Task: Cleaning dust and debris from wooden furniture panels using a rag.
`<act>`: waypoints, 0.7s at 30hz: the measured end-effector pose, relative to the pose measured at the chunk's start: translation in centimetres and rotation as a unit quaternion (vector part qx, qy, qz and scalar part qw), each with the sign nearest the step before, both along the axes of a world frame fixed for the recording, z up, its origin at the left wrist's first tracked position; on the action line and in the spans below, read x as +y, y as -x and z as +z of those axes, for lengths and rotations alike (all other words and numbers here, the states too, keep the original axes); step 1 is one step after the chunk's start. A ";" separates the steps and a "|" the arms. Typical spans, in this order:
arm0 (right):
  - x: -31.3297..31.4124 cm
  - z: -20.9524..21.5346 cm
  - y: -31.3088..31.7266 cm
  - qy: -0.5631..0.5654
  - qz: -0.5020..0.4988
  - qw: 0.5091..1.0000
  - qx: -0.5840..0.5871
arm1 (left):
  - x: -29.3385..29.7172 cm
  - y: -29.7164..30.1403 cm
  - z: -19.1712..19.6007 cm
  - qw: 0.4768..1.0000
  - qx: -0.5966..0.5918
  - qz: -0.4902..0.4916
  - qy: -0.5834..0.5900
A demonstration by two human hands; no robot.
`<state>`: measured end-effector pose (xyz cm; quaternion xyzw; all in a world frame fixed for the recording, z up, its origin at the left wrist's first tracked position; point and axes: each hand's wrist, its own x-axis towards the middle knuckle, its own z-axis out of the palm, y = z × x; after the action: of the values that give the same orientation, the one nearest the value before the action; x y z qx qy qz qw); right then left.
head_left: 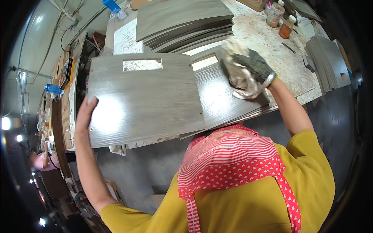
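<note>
My bare left hand (84, 116) grips the left edge of a grey wood-grain panel (145, 91), its thumb on the top face and its fingers hidden underneath. The panel has a rectangular cutout near its far edge and small holes near its edges. Its right side overlaps another grey panel (217, 99), which also has a cutout. My right hand (256, 68), in a dark glove, is closed around a crumpled whitish cloth (243, 79). The cloth lies over the right part of that second panel, and its far end is blurred.
A stack of grey panels (184, 21) rises at the back of the worktable (287, 58). Two bottles (275, 14) (287, 27) stand at the far right. More panels (326, 62) lean in a row beyond the table's right end. At far left, another person (44, 159) appears.
</note>
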<state>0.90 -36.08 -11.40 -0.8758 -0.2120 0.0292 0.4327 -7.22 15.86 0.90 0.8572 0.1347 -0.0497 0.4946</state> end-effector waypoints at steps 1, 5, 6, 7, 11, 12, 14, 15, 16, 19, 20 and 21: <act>-2.5 -2.6 -0.2 0.043 0.025 0.980 -0.193 | 1.2 0.3 -2.2 1.000 0.002 0.003 0.006; -4.7 -2.2 1.9 -0.036 -0.228 0.967 0.112 | -0.2 2.7 -9.2 0.985 0.081 0.088 0.126; -5.3 -2.4 2.3 -0.130 -0.249 0.952 0.125 | -1.6 3.0 -10.4 0.978 0.099 0.105 0.148; -5.7 -2.4 2.5 -0.223 -0.264 0.928 0.136 | -2.0 3.2 -12.6 0.979 0.080 0.089 0.166; -8.2 -1.5 2.7 -0.240 -0.293 0.916 0.129 | -7.3 2.0 -17.0 0.965 0.054 0.037 0.253; -8.3 -1.2 2.8 -0.239 -0.299 0.915 0.128 | -8.4 1.6 -17.4 0.965 0.057 0.031 0.255; -8.2 -0.6 3.0 -0.264 -0.290 0.910 0.138 | -10.3 1.1 -18.3 0.955 0.026 0.035 0.295; -9.3 -1.3 2.8 -0.123 -0.296 0.941 0.109 | -11.0 0.9 -19.1 0.956 0.007 0.063 0.286; -10.0 -2.1 2.5 0.020 -0.294 0.952 0.079 | -11.9 1.0 -19.9 0.955 0.008 0.059 0.289; -9.4 -2.8 3.2 0.084 -0.270 0.958 0.053 | -13.8 1.0 -21.4 0.981 -0.156 -0.011 -0.111; -9.4 -2.3 3.2 0.086 -0.269 0.958 0.051 | -14.2 1.1 -21.7 0.982 -0.156 -0.009 -0.109; -9.4 -1.7 3.0 0.059 -0.289 0.953 0.066 | -15.1 1.2 -21.5 0.985 -0.132 -0.034 -0.110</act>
<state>-2.11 -45.43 -13.10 -0.9195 0.0815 -0.0275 0.3835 -8.46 0.77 -20.63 0.9094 0.0439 0.0620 0.4090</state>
